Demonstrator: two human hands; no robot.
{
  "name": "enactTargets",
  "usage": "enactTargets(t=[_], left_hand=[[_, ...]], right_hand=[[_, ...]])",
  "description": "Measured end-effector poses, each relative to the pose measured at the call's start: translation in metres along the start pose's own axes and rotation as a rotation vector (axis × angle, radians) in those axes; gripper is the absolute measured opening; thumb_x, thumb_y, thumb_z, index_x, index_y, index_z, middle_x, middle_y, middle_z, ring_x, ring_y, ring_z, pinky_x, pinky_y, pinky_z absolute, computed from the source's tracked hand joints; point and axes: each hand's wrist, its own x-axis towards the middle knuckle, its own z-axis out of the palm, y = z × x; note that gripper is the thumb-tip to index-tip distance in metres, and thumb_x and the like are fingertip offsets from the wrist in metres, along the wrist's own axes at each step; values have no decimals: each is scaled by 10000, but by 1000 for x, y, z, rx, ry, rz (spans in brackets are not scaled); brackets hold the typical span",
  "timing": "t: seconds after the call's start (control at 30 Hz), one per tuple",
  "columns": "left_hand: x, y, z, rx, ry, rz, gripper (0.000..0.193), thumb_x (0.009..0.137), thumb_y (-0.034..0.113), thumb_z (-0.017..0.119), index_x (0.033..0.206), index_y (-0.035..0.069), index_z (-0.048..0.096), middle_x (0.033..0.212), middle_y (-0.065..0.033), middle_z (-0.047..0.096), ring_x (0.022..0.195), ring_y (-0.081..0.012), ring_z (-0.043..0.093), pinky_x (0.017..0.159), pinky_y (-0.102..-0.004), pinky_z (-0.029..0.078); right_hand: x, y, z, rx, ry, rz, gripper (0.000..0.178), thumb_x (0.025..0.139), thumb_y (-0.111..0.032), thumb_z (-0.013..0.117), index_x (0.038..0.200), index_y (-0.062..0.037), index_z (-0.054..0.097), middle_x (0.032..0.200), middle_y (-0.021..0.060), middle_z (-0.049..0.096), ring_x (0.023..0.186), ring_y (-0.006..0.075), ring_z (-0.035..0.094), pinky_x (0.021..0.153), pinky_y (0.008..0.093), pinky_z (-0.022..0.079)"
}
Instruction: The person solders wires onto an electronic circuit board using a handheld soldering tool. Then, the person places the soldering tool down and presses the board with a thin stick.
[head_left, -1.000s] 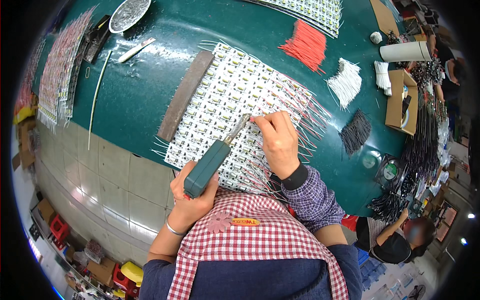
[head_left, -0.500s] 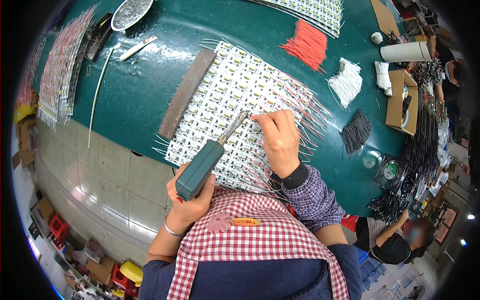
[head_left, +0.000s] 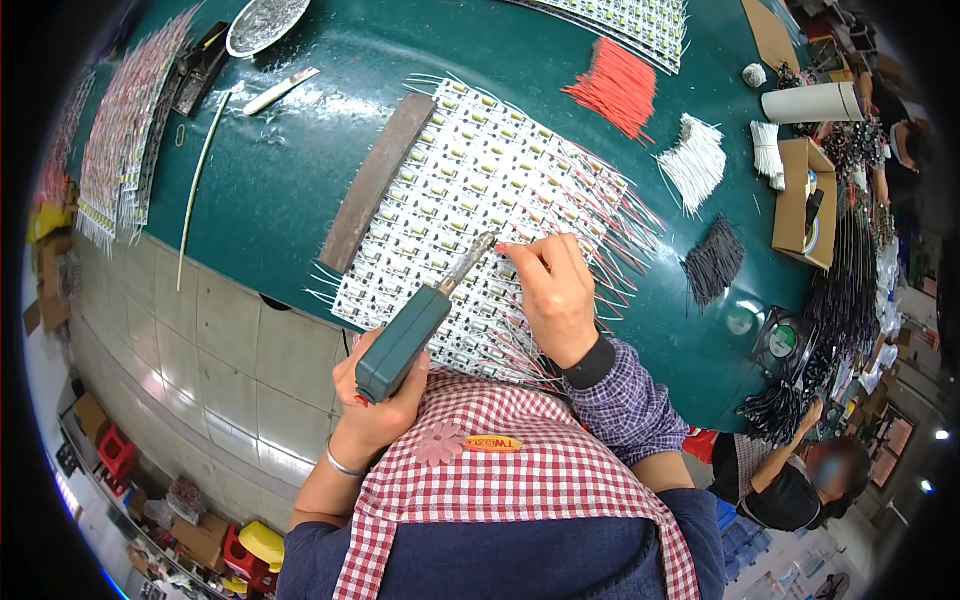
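My left hand (head_left: 385, 395) is wrapped around a dark green soldering gun (head_left: 403, 343). Its metal tip (head_left: 482, 243) points up and right over a white panel of small circuit boards (head_left: 450, 170). Just right of the tip, my right hand (head_left: 560, 300) pinches thumb and finger together on what looks like a thin red wire (head_left: 502, 248); only its end shows, the rest is hidden by the fingers. Red and white wires (head_left: 625, 220) fan out from the panel's right side. A brown-grey bar (head_left: 378, 185) lies along the panel's left edge.
Bundles of red wires (head_left: 612, 90), white wires (head_left: 692, 165) and black wires (head_left: 714, 262) lie to the right. A cardboard box (head_left: 806, 205) stands beyond them. At the far left are wired panels (head_left: 130, 130) and a silver dish (head_left: 265, 25). Another person (head_left: 775, 485) works at lower right.
My right hand has shifted slightly down and left. The soldering gun's tip has dropped slightly, staying close to the pinched fingers.
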Motion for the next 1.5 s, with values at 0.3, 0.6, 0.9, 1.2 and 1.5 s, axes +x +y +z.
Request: enactTargets(t=[0.3, 0.6, 0.9, 1.2, 1.5], left_hand=[[-3, -7, 3, 88, -30, 82, 145, 784, -31, 752, 916, -26, 692, 890, -145, 679, 683, -271, 681, 611, -335, 531], [-3, -4, 3, 122, -41, 43, 124, 784, -27, 745, 896, -19, 694, 864, -134, 665, 637, -256, 651, 583, -337, 516], [-13, -9, -4, 127, -21, 72, 147, 760, -69, 730, 904, -65, 701, 893, -173, 698, 693, -276, 672, 635, -324, 537], [-20, -10, -5, 123, -4, 62, 198, 746, -68, 756, 936, -74, 704, 927, -182, 708, 742, -266, 698, 665, -320, 556], [-24, -14, -4, 162, 3, 163, 196, 748, -60, 762, 935, -63, 702, 931, -173, 700, 734, -261, 699, 650, -317, 556]], right_hand=[[-1, -1, 0, -11, 0, 4, 319, 713, 93, 642, 1021, 17, 680, 864, 99, 551, 808, 268, 539, 667, 375, 475], [-3, -3, 1, -35, -2, 12, 294, 734, 59, 643, 1020, 7, 684, 853, 92, 537, 802, 262, 534, 666, 369, 475], [-4, -2, 3, -42, 14, 1, 290, 730, 72, 645, 1011, 8, 680, 859, 95, 537, 801, 268, 534, 660, 371, 471], [-6, -10, -2, -24, 22, -22, 279, 724, 52, 660, 999, 7, 686, 861, 87, 575, 825, 266, 554, 682, 377, 473], [-13, -14, 4, -32, 25, -17, 277, 730, 69, 666, 998, 10, 706, 841, 79, 570, 797, 253, 542, 671, 360, 481]])
